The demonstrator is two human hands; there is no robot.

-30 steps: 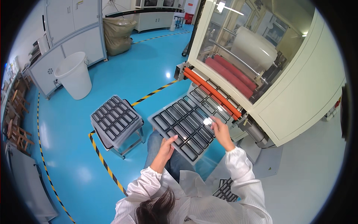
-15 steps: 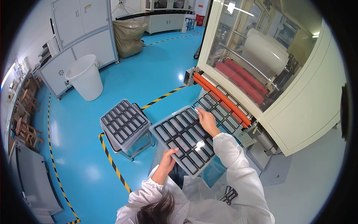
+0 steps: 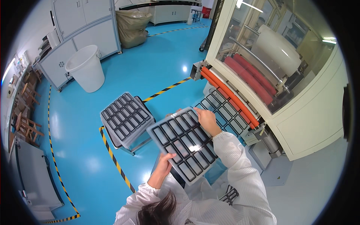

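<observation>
Between my two hands a translucent sheet (image 3: 182, 149) with rows of black rectangular frames is held up, tilted, in front of my body. My left hand (image 3: 163, 167) grips its lower left edge, the thumb lying on top. My right hand (image 3: 207, 120) pinches the far right corner, and its fingers beneath are mostly hidden. To the left, a stack of similar framed sheets (image 3: 127, 117) rests on a small metal-legged stand (image 3: 138, 145). Beyond my right hand, more framed sheeting (image 3: 221, 109) extends out from under the orange roller (image 3: 229, 96) of a machine.
The cream machine (image 3: 305, 127) with windows and red rollers (image 3: 249, 78) fills the right side. A white bin (image 3: 87, 71), grey cabinets (image 3: 93, 32) and a brown bag (image 3: 132, 30) stand farther back. Wooden stools (image 3: 30, 127) line the left. Striped tape (image 3: 116, 161) marks the blue floor.
The held sheet has shifted slightly left and down in the picture, with both hands still on it. The machine appears farther right as the view turns a little.
</observation>
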